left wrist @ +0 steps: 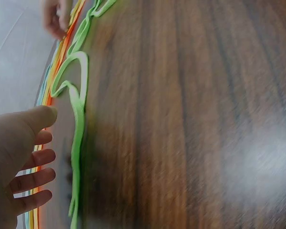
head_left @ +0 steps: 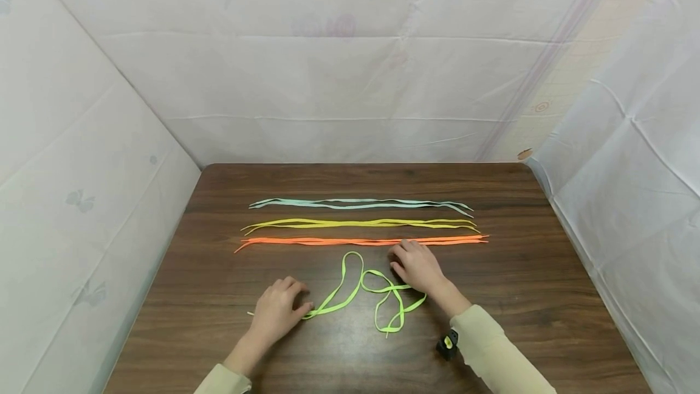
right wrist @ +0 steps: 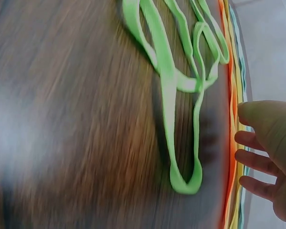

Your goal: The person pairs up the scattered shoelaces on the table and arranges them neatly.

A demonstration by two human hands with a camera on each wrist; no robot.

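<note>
A bright green flat shoelace (head_left: pixel 328 311) (right wrist: pixel 168 95) lies on the table in loose loops and crossings. My left hand (head_left: pixel 276 312) is over its left end, fingers spread slightly apart and thumb near the lace. In the left wrist view, the green strand (left wrist: pixel 77 138) runs beside the fingertips, with nothing between thumb and fingers. My right hand (head_left: pixel 418 265) hovers by the lace's right-hand loops, its fingertips overlapping the orange laces in the head view. Its fingers (right wrist: pixel 257 162) are relaxed and hold nothing in the right wrist view.
Beyond the hands, orange laces (head_left: pixel 328 241), yellow laces (head_left: pixel 350 224) and pale blue laces (head_left: pixel 295 202) lie straightened in parallel rows across the brown wooden table (head_left: pixel 180 297). White printed sheets (head_left: pixel 328 96) enclose the back and sides. A black device (head_left: pixel 447 345) sits at the right cuff.
</note>
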